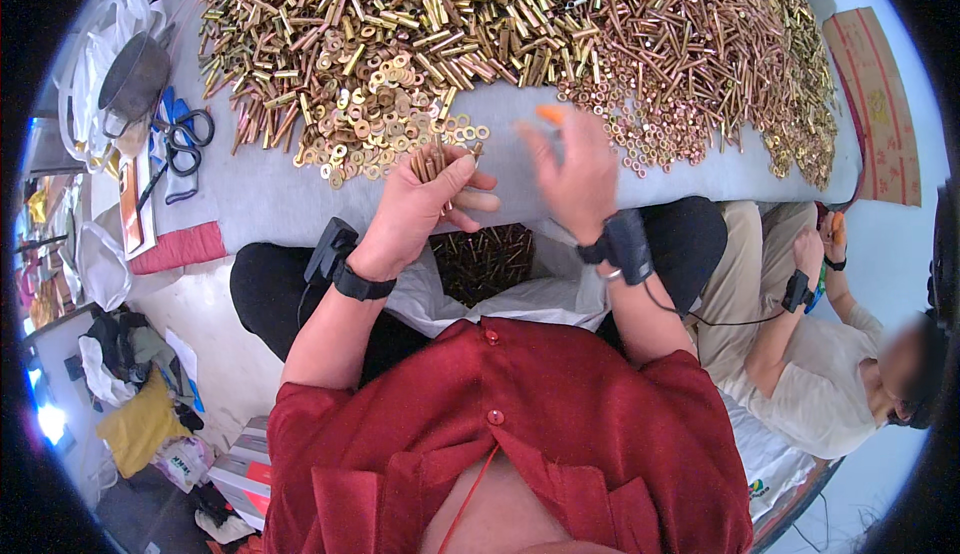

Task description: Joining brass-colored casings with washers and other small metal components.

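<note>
My left hand (415, 204) is closed around a bundle of slim golden metal bolts (430, 162) whose ends point up between thumb and fingers. To its right, my right hand (583, 169) is smeared by motion, with an orange cover (550, 114) on a fingertip. Whether it holds anything cannot be made out. Just beyond the left hand lie loose flat washers (375, 119). Beyond the right hand are small nuts (645, 139). Below both hands, an open white bag (500, 306) between my legs contains many metal pieces (480, 259).
Heaps of golden metal tubes (480, 14) and thin rods (700, 24) cover the far grey tabletop (500, 109). At left are black scissors (185, 142), a dark pan (135, 74) and plastic bags. A cardboard piece (875, 104) lies right, near a seated co-worker (810, 384).
</note>
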### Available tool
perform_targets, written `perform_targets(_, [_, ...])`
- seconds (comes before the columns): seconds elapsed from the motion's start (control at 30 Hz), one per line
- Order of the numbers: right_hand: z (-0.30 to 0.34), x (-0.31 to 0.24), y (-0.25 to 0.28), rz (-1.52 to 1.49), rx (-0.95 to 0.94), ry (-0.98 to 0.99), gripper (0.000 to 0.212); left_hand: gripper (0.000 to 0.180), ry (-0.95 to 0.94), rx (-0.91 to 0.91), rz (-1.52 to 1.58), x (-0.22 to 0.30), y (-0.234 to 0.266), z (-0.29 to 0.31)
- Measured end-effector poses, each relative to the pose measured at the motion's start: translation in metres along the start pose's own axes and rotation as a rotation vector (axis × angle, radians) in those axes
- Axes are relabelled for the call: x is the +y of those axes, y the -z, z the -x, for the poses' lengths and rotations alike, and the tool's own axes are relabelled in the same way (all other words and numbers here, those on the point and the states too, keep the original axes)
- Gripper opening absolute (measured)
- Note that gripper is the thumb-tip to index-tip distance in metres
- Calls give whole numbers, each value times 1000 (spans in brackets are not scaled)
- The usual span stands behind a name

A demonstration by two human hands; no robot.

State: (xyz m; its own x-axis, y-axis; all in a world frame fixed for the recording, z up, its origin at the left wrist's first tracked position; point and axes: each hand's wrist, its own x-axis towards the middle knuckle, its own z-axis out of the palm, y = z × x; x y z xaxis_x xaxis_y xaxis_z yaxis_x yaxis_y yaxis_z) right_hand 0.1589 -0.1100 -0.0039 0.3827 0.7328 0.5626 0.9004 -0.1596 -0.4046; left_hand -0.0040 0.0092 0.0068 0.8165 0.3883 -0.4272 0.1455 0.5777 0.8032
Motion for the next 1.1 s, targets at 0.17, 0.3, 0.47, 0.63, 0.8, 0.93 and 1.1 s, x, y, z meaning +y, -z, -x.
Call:
perform_targets(0.17, [-19, 41, -9, 338, -28, -124, 12, 24, -54, 36, -34, -1, 1, 0])
perform_targets(0.3, [-24, 45, -19, 463, -161, -70, 10, 24, -47, 90, -61, 2, 0, 0])
perform_targets(0.47, [-27, 35, -20, 408, -195, -103, 7, 20, -69, 176, -107, -3, -2, 1])
perform_targets(0.63, [-13, -13, -2, -569, -211, -446, 16, 19, -53, 155, -132, -7, -5, -1])
perform_targets(0.8, [2, -32, -10, -629, -201, -341, 18, 19, -86, 165, -187, -7, -10, -1])
perform_targets(0.93, [2, -39, -8, -609, -156, -291, 13, 16, -140, 193, -228, -7, -6, 6])
perform_targets(1.1, [0, -29, 7, -374, -246, -164, 13, 14, -366, 191, -510, -18, -16, 4])
